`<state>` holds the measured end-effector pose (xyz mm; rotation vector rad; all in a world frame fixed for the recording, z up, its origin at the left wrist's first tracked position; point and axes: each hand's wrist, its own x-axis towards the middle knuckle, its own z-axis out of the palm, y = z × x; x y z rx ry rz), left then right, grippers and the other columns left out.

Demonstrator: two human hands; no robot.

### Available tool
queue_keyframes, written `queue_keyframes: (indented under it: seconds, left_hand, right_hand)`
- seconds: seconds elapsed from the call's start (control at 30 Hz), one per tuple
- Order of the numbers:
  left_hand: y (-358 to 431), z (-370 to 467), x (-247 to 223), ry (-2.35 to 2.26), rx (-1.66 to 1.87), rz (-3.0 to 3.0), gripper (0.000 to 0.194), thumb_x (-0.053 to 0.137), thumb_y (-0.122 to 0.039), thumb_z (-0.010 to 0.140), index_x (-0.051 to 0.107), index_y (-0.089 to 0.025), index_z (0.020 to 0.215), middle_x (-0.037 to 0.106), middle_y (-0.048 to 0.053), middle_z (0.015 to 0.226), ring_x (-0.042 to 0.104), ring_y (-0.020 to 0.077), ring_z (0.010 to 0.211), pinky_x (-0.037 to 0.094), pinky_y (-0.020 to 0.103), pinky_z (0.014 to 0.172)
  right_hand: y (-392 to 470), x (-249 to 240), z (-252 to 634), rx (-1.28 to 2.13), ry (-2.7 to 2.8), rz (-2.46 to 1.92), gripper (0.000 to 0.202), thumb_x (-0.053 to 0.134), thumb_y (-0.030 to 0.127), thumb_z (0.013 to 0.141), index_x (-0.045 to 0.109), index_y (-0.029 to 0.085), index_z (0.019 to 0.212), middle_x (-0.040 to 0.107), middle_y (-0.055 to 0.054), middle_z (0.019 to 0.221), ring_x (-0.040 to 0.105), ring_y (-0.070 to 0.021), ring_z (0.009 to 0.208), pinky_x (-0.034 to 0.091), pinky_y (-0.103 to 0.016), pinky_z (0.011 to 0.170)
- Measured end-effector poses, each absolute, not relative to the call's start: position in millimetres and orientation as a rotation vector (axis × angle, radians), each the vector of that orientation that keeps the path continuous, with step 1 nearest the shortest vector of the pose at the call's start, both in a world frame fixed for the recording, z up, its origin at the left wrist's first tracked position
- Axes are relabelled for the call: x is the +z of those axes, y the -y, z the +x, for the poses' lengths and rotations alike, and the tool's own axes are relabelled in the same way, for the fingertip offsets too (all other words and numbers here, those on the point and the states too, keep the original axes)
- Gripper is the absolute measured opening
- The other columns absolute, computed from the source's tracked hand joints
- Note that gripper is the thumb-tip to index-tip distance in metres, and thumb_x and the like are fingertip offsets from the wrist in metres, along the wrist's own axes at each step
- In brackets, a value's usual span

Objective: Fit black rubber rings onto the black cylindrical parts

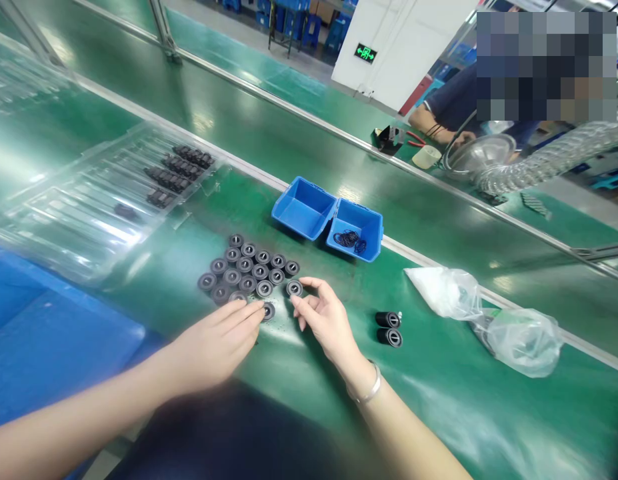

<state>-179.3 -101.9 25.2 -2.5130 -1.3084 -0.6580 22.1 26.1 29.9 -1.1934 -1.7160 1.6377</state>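
Several black cylindrical parts (246,265), each with a round ringed top, stand upright in close rows on the green tabletop. My left hand (223,343) lies along the near side of this group, fingers stretched out and side by side. Its fingertips touch or cover the nearest parts, among them a black cylinder (269,311) that shows just past them. At the group's right edge, the thumb and forefinger of my right hand (321,313) are round a single black cylindrical part (294,288), upright and apart from the others.
Two black cylinders (389,329) lie on their sides at right. Behind are two joined blue bins (306,207), one holding black rings (349,239). Plastic bags (521,341) lie far right, a clear tray (83,200) with black parts at left. A co-worker (451,100) sits across the rail.
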Motion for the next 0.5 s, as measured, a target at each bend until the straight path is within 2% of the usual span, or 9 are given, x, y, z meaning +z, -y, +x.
queue_keyframes:
  seconds: [0.23,0.4,0.5]
  left_hand:
    - [98.2,-181.7,27.8,1.343,-0.756,-2.521,0.021,0.052,-0.004,0.089,0.067,-0.005,0.103,0.069,0.018,0.118,0.055,0.0302,0.126,0.036,0.048,0.115]
    - [96.1,-180.7,27.2,1.337,-0.759,-2.533,0.024,0.049,-0.004,0.09,0.067,-0.007,0.105,0.07,0.016,0.119,0.056,0.0287,0.126,0.037,0.047,0.113]
    - [98.2,-179.6,27.2,1.33,-0.773,-2.53,0.025,0.048,-0.005,0.091,0.067,-0.008,0.105,0.07,0.016,0.119,0.055,0.0287,0.126,0.038,0.047,0.113]
  right_hand:
    - [-31.7,29.2,6.0,1.679,1.726,-1.307,0.041,0.066,0.047,0.083,0.052,0.018,0.109,0.055,0.006,0.055,0.043,-0.0064,0.034,0.031,-0.018,0.034]
    - [-34.4,30.6,3.8,1.817,1.714,-1.257,0.041,0.064,0.045,0.083,0.054,0.017,0.111,0.054,0.005,0.061,0.057,-0.0115,0.042,0.049,-0.023,0.041]
    - [-34.9,31.9,5.6,1.766,1.828,-1.235,0.039,0.059,0.041,0.087,0.055,0.017,0.117,0.052,0.004,0.066,0.056,-0.0102,0.046,0.052,-0.024,0.045]
